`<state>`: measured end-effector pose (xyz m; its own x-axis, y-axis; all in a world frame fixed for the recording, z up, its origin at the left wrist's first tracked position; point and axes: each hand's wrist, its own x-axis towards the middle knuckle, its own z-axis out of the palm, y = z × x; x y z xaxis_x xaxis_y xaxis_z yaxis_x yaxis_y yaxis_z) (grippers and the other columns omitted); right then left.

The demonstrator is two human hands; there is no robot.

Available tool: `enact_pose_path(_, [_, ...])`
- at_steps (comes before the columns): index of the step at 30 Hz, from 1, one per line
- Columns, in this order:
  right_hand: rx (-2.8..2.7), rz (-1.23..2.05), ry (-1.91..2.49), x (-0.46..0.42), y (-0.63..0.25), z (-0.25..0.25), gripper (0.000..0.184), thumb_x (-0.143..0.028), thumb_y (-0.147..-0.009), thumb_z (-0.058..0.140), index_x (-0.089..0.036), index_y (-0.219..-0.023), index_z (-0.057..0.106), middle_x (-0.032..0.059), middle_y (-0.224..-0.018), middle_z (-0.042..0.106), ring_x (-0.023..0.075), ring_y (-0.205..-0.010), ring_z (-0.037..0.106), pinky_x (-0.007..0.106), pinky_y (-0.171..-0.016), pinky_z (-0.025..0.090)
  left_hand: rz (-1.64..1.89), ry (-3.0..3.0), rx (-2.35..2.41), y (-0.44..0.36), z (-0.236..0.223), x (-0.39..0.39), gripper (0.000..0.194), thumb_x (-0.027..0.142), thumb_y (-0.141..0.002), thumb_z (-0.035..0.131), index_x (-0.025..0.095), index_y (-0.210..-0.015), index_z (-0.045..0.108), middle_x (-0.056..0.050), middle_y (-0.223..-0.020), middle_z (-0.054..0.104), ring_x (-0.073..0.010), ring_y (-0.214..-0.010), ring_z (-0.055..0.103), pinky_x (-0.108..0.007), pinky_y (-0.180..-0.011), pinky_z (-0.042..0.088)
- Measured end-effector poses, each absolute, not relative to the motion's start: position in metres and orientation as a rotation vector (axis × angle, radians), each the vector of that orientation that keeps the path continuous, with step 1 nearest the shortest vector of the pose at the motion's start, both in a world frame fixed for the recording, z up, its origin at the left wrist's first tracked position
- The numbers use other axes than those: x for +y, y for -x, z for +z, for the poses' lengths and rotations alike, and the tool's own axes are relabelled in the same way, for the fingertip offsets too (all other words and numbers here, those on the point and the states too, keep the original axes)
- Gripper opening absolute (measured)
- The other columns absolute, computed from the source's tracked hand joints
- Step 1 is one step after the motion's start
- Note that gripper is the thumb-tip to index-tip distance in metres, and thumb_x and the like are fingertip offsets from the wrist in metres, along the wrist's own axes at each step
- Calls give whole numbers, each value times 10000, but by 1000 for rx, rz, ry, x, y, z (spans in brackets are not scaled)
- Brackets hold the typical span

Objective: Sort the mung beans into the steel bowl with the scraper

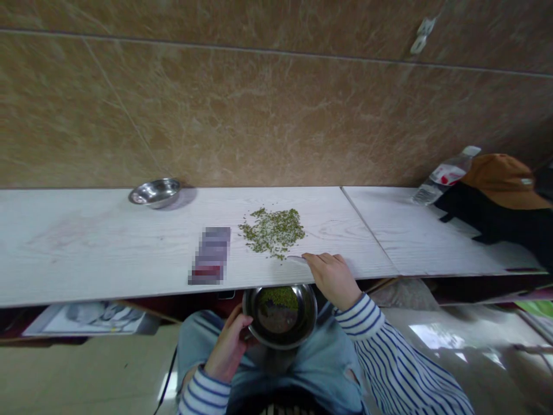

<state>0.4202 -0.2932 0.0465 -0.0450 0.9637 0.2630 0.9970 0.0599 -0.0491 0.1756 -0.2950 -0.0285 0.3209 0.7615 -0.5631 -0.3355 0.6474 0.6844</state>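
A loose patch of small green beans (pixel 276 229) lies spread on the white tabletop (pixel 108 253). Just below the table's front edge, my left hand (pixel 233 340) grips the left rim of a steel bowl (pixel 311 323), thumb over the rim. More green beans (pixel 280 297) sit in the far part of that bowl, whose mouth faces up. My right hand (pixel 330 276) is closed around a thin, pale utensil (pixel 297 259) at the near right side of the patch. Its tip points left towards the beans; its exact kind is unclear.
Another steel bowl (pixel 156 193) stands by the wall at the back left. A blurred-out phone-like rectangle (pixel 211 256) lies left of the beans. To the right are a plastic bottle (pixel 443 176), a brown cap (pixel 503 178) and dark cloth (pixel 484 213). Papers (pixel 86 319) rest on a shelf underneath.
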Motion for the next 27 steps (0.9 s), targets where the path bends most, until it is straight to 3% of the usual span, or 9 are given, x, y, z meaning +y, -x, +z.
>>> enact_pose_path(8, [-2154, -170, 1960, -296, -413, 51, 264, -159, -891, 444, -224, -1117, 565, 27, -912, 681, 135, -883, 587, 283, -744, 323, 763, -476, 1002, -182, -30, -290, 235, 193, -692, 573, 218, -924, 600, 21, -748, 639, -146, -689, 584, -288, -627, 452])
enact_pose_path(18, [-2138, -68, 1926, -299, -414, 47, 255, -163, -904, 426, -209, -1113, 565, 33, -933, 671, 148, -862, 574, 293, -757, 320, 753, -444, 991, -185, -26, -281, 276, 171, -689, 566, 199, -963, 592, -22, -876, 676, -178, -780, 618, -302, -663, 465])
enact_pose_path(27, [-2145, -103, 1929, -286, -416, 47, 267, -165, -907, 405, -183, -1124, 558, 58, -924, 675, 154, -849, 580, 288, -748, 333, 737, -420, 995, -181, -28, -280, 261, 157, -723, 538, 222, -974, 564, 6, -881, 682, -167, -793, 615, -289, -667, 464])
